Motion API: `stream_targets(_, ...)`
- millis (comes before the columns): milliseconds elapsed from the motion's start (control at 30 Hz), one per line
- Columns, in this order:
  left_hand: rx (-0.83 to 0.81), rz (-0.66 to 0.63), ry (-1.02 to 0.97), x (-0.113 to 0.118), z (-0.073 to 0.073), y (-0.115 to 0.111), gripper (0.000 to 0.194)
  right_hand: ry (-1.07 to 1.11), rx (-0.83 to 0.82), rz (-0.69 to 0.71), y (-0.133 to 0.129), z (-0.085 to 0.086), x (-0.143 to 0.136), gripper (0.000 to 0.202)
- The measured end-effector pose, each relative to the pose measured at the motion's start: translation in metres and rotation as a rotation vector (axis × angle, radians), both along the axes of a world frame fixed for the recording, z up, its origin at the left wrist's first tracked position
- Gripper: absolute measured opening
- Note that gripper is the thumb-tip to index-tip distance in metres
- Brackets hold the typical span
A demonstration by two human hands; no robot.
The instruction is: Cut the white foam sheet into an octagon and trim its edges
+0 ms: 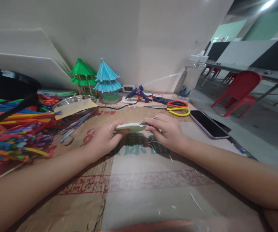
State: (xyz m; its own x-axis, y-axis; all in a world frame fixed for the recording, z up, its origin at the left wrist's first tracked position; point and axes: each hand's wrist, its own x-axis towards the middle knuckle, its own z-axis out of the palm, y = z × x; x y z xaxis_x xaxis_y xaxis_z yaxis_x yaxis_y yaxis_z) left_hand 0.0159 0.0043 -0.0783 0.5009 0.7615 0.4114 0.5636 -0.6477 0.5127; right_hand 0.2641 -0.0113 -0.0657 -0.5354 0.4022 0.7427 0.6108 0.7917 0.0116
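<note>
My left hand [106, 138] grips the left end of a thin, flat white disc [130, 127], thumb below and fingers above. It is seen nearly edge-on, so its full outline is hidden. My right hand [169, 130] pinches at the disc's right end, fingers closed. A small dark piece [143, 124] shows at the right fingertips; its kind is too blurred to tell. Thin white slivers [196, 202] lie scattered over the translucent sheet [177, 199] beneath my hands, on top of printed cardboard [81, 206].
Colourful pipe cleaners [15, 129] pile up at left, near a metal bowl [76, 103]. Behind stand green [83, 74] and blue [107, 79] pavilion models, a glue gun [139, 93], scissors [175, 108] and a clear bottle [189, 79]. A phone [208, 124] lies at right.
</note>
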Motion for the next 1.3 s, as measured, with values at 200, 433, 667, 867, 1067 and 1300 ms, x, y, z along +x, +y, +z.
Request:
stream_targets(200, -0.003, 0.007, -0.004, 0.0, -0.001, 0.0, 0.021, 0.082, -0.067, 0.007, 0.001, -0.002, 0.0, 0.025)
stream_targets(433, -0.013, 0.045, -0.066, 0.0, -0.003, 0.002, 0.022, 0.299, -0.254, -0.095, 0.004, -0.011, 0.002, 0.025)
stream_targets(667, -0.016, 0.036, -0.045, -0.003, -0.005, 0.005, 0.022, 0.147, -0.248, -0.008, 0.0, -0.012, 0.001, 0.027)
stream_targets(867, 0.007, -0.022, -0.058, -0.002, -0.003, 0.004, 0.022, 0.113, -0.201, 0.029, -0.002, -0.011, 0.001, 0.027)
stream_targets(1067, 0.009, -0.045, -0.065, -0.004, -0.005, 0.004, 0.025, 0.076, -0.193, 0.032, -0.002, -0.01, 0.001, 0.03)
stream_targets(1300, -0.003, -0.05, -0.059, -0.003, -0.002, 0.003, 0.025, 0.069, -0.198, 0.056, -0.002, -0.008, 0.001, 0.03)
